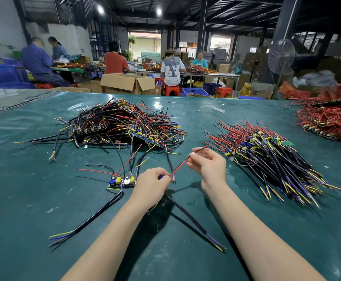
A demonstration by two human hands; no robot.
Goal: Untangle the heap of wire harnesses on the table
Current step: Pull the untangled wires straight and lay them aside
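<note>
fingertips of the right hand (208, 166) are pinched on a red wire (182, 165), whose lower end is gripped by the left hand (151, 186) just above the desk (23, 189). one lead is judged to be mid-separation from the tangled heap (121, 126) behind; next it must be drawn clear of the crossing black cable (169, 161).

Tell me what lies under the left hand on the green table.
A thick black cable runs out from beneath the left hand toward the lower right, and a thin red wire leaves its fingertips. The hand hides whatever else lies there.
</note>
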